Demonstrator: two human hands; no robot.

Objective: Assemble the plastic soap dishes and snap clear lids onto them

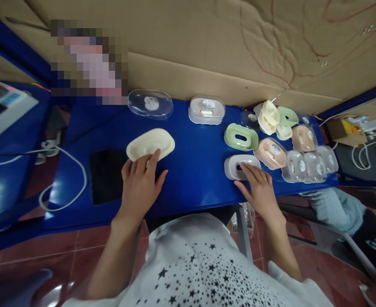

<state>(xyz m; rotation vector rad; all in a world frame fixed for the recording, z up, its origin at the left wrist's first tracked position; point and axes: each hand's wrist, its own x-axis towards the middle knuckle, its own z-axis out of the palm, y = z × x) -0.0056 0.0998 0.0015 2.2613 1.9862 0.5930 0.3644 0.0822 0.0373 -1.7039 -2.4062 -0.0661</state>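
Note:
A cream oval tray (151,143) with a moulded hollow lies on the blue table. My left hand (141,181) is open at its near edge, fingertips touching the rim and thumb held apart. Farther right, a pale lilac oval box with a slot in its top (232,167) sits near the table's front edge. My right hand (258,183) grips it, fingers at the slot and thumb along the near side. Behind that box stands a similar green one (239,138).
A clear oval lid (150,104) and a clear-covered white box (206,110) stand at the back. Several covered boxes (293,166) and loose cream parts (269,117) crowd the right. A black tablet-like slab (106,175) and white cable (85,170) lie left. Another person's leg (335,209) shows at right.

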